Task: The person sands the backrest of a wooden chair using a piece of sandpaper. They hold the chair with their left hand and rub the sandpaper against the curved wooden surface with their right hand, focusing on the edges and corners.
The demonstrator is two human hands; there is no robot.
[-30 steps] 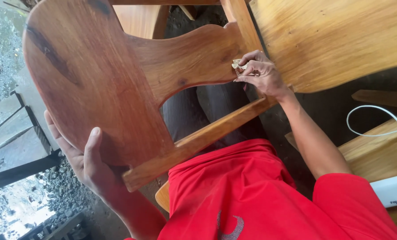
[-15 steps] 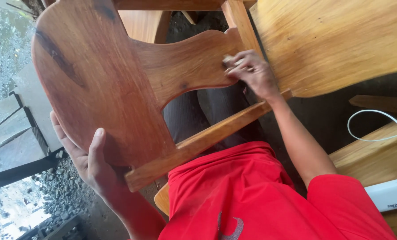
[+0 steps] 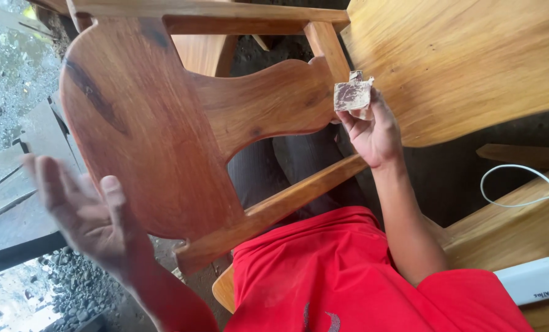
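Reddish-brown varnished wooden chair panel with a broad rounded lobe (image 3: 157, 135), tilted across the lap, narrowing to a waist near the right hand (image 3: 373, 129). Right hand raised, palm toward the camera, fingers curled around a small folded square of worn brownish sandpaper (image 3: 352, 95), pinched between thumb and fingertips just off the panel's narrow end, beside a pale yellow wooden plank (image 3: 471, 61). Left hand (image 3: 87, 212) open wide, fingers spread and blurred, palm up, holding nothing, close beside the lobe's lower edge; contact with the wood impossible to tell. Light wooden rail (image 3: 287, 206) slanting under the panel, above a red shirt (image 3: 360, 276). White cable (image 3: 520, 184) and white plastic device (image 3: 536, 280) on a wooden surface at far right.
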